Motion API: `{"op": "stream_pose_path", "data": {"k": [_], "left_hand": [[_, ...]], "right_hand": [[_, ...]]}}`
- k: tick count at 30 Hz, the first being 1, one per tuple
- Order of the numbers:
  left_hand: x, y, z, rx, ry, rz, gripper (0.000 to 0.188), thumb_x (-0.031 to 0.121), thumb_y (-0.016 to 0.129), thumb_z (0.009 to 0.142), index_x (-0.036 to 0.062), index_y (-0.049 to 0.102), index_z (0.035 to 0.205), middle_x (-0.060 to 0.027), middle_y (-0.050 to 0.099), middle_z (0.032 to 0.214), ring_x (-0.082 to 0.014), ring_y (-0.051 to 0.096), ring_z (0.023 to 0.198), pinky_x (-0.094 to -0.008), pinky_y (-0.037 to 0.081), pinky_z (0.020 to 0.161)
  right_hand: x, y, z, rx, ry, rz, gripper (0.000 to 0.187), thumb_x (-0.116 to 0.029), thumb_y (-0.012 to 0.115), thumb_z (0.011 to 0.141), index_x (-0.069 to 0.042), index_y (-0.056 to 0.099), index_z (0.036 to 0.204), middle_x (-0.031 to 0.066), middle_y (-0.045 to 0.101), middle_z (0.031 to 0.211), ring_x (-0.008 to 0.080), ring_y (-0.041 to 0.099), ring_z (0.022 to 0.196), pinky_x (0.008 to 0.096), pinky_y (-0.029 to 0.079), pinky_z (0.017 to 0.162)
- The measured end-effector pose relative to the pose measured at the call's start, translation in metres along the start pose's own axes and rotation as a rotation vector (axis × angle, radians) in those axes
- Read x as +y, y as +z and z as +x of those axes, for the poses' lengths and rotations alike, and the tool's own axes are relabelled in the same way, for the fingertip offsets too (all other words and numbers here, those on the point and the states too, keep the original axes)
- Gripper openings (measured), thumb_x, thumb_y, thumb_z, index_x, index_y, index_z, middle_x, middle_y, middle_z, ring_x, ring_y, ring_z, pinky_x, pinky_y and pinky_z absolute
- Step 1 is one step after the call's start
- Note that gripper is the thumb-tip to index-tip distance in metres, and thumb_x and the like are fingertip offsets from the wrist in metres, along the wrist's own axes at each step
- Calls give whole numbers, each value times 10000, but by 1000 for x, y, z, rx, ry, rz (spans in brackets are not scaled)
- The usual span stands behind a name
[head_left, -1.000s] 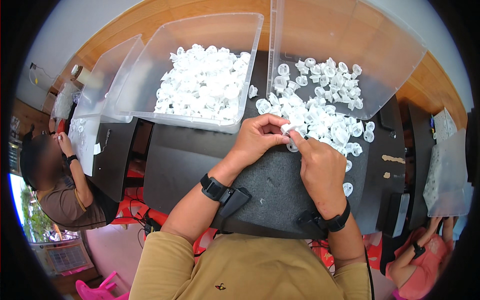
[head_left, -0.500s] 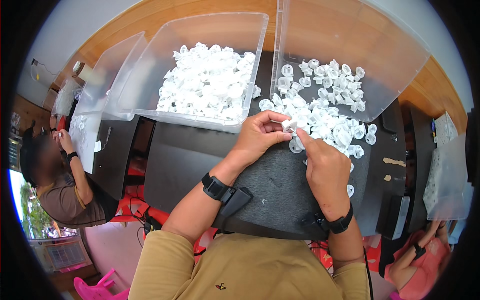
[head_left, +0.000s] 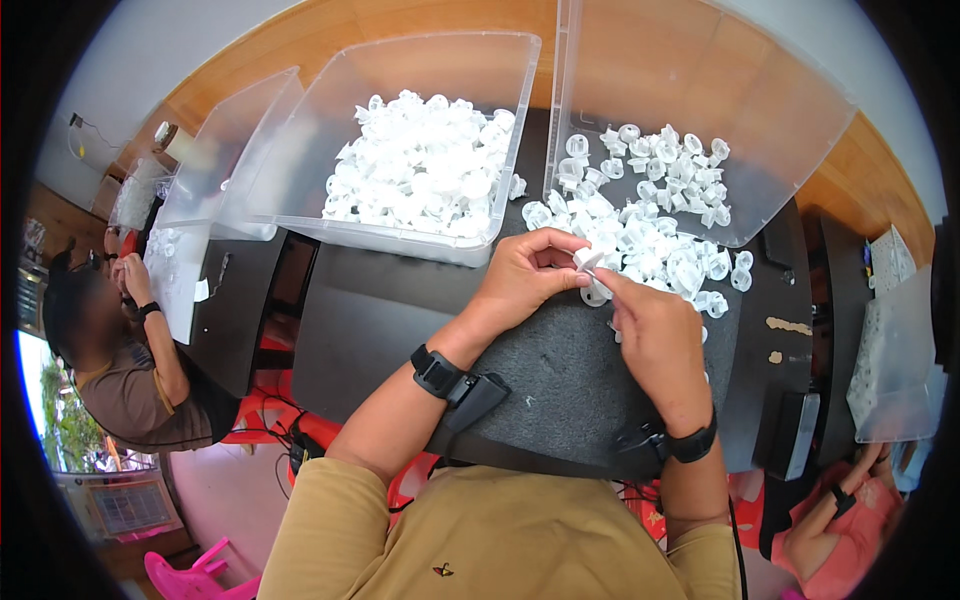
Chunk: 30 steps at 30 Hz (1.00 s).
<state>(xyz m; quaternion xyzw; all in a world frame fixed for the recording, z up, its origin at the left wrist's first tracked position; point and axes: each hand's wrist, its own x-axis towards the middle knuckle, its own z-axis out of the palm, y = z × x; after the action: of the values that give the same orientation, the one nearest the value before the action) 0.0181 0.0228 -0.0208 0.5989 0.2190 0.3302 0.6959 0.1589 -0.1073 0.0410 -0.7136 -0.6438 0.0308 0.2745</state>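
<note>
A small white plastic part [head_left: 588, 258] sits pinched between the thumb and fingers of my left hand [head_left: 527, 270]. My right hand [head_left: 652, 325] meets it from the right, its fingers curled and its fingertips close together at the part's lower edge. A thin sliver shows at those fingertips, too small to name. Just beyond both hands spreads a loose pile of similar white plastic parts [head_left: 640, 235], some of them clear and ring-shaped. Beneath my hands lies a dark grey mat [head_left: 540, 370].
A clear bin [head_left: 385, 235] heaped with white parts stands at the back left. Another clear bin [head_left: 800, 130], tipped toward me, holds more at the back right. One person [head_left: 140, 370] works at a table on the left; another person's arm [head_left: 830, 510] shows at the lower right.
The white part has turned in my left fingers. My right fingers have curled in, where the index finger pointed at the part before.
</note>
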Motion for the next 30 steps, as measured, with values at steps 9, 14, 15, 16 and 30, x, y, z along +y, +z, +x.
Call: {"op": "stream_pose_path", "data": {"k": [9,14,15,16,30], "left_hand": [[101,33,-31,-208,306,337,290,-99,670,767,10,653,1035,-92,622,1121,-173,619,1001,-281,536,848],[164,-21,-22,287,603,699,293,-73,649,791,-7,647,1077,-148,605,1175,-201,602,1055,-322,500,912],[172,-31,-16,357,621,840,284,-64,644,802,-12,643,1081,-155,599,1186,-200,598,1064,-324,483,928],[171,-30,-17,359,631,847,284,-64,644,802,-12,643,1081,-155,599,1186,-200,598,1064,-324,483,928],[55,43,-41,5,67,240,265,11,668,847,23,614,1107,-77,667,1024,-143,630,942,-260,518,826]], "right_hand": [[42,-39,0,-57,224,284,174,-174,718,764,-70,696,901,119,622,621,234,613,552,323,446,532],[26,-36,-6,-179,83,165,206,-155,724,724,-82,697,915,88,659,836,286,641,790,386,495,682],[25,-33,-7,-171,75,169,206,-155,724,724,-82,697,915,88,659,836,286,641,790,386,495,682],[26,-28,-8,-196,49,68,193,-152,721,729,-88,697,909,86,642,829,287,637,798,395,492,681],[36,-6,5,-112,212,938,121,-114,694,819,-28,614,793,-49,558,676,36,473,605,212,381,545]]}}
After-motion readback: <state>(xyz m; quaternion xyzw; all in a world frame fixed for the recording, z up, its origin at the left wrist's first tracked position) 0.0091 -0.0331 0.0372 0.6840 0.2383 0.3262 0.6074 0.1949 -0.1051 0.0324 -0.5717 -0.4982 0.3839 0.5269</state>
